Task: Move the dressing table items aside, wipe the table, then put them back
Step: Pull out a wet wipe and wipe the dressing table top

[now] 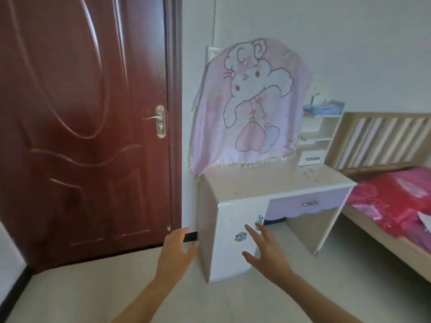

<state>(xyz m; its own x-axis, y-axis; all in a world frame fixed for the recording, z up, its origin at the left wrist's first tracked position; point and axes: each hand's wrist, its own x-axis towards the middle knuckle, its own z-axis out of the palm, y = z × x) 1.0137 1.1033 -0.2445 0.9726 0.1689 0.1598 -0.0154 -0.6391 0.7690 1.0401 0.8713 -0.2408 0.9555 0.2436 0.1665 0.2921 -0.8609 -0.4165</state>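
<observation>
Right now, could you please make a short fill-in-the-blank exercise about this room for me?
1. The left hand and the right hand both hold ____.
2. The door stands on the ____ side of the dressing table.
3. The dressing table's wide drawer is coloured ____.
Missing words: nothing; left; purple.
</observation>
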